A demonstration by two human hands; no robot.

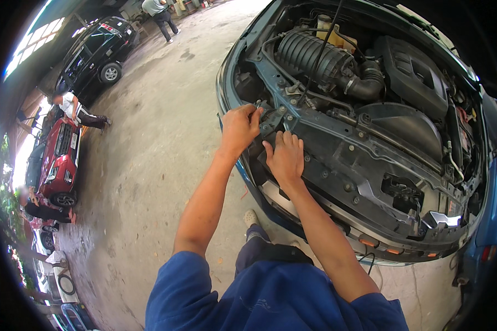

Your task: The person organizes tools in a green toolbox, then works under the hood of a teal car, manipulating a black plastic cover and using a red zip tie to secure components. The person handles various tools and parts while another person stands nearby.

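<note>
My left hand (240, 126) is closed with thumb and forefinger together at a metal bracket (269, 120) on the front corner of a car's open engine bay; whatever it grips is too small to make out. My right hand (284, 157) rests just below and right of it, fingers apart and slightly bent on the black plastic front panel (339, 171). Behind them are a ribbed black intake box (306, 58), a thin upright rod (320, 58) and the black engine cover (411, 77).
A red car (59, 160) and a black vehicle (88, 60) stand at left, with a person in a white top (72, 107) and another person crouching (41, 207). A third person (160, 19) walks at the top. A blue vehicle (486, 226) sits at far right.
</note>
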